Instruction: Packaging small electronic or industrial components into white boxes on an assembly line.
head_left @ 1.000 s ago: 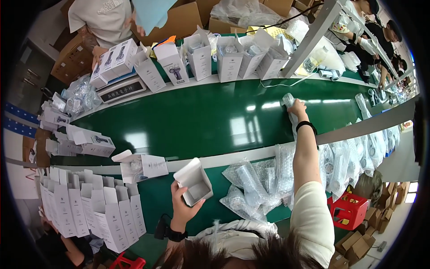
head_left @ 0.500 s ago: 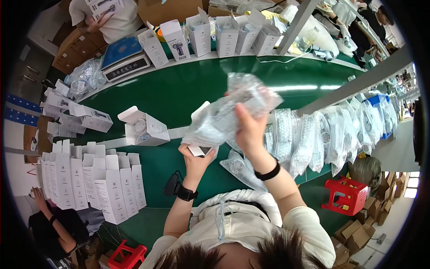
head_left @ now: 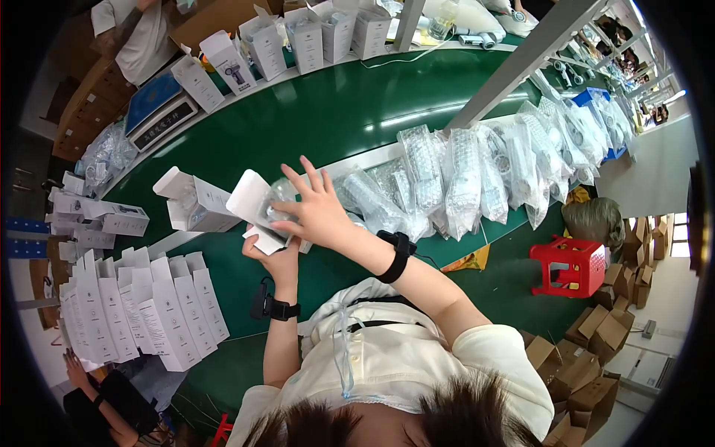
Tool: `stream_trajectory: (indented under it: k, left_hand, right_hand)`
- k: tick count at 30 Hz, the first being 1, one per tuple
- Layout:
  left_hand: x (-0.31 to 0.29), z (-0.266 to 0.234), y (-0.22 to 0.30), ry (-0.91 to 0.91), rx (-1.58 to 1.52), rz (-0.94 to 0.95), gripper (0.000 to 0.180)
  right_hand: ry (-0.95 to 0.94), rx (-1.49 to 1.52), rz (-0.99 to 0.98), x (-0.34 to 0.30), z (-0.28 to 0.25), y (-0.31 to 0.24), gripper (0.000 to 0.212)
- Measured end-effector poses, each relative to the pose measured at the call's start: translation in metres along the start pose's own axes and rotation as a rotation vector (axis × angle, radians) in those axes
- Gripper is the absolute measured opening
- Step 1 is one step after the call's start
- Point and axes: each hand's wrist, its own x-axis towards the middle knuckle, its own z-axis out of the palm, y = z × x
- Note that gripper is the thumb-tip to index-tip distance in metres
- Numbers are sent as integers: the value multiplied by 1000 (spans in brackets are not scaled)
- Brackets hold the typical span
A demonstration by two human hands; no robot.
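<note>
My left hand (head_left: 274, 261) is closed around the lower part of an upright white carton (head_left: 249, 197) with its lid flap raised. A clear plastic bubble-wrap bag (head_left: 278, 195) sits in the carton's mouth; what it wraps cannot be made out. Over that mouth spreads my right hand (head_left: 322, 212), fingers apart, its thumb and fingertips at the bag. Just left stands another open white carton (head_left: 212, 205) with clear plastic inside. To the right lies a row of bubble-wrapped packages (head_left: 463, 175), the nearest clear bags (head_left: 372, 200) close to my right wrist.
Several tall white cartons (head_left: 173, 320) stand packed together at the left. Across the green table (head_left: 335, 100) are more open cartons (head_left: 302, 41) and a blue-topped scale (head_left: 153, 108). A metal post (head_left: 514, 63) rises at the right. A red stool (head_left: 567, 267) stands on the floor.
The bubble-wrap bag has gone from my right hand's raised grip down into the carton's mouth. My right hand has moved left and its fingers have spread. The whole view has shifted.
</note>
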Motion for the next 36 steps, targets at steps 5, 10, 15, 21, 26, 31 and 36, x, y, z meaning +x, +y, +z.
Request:
stream_trajectory:
  k: [5,10,15,21,26,31,36]
  left_hand:
    - [-16,-16,-18,-87,-65,66,71]
    - [-9,-38,5,-83,0,47,69]
    - [8,-36,33,-96,204,72,50]
    - [9,-43,33,-105,223,-5,19]
    - [15,-43,34,-89,300,92,15]
    - [23,-49,40,-56,271,12,13]
    - [30,-53,38,-87,213,-131,13]
  right_hand:
    - [-1,370,60,-55,-46,15,30]
    - [-311,-267,803,-180,-85,91,23]
    - [15,-466,1008,-267,-52,138,24]
    - [615,-488,1026,-266,-58,156,27]
    - [592,-533,656,-297,-62,203,22]
    - [202,-484,819,-272,-117,146,15]
    - [298,-3,753,-165,-169,54,11]
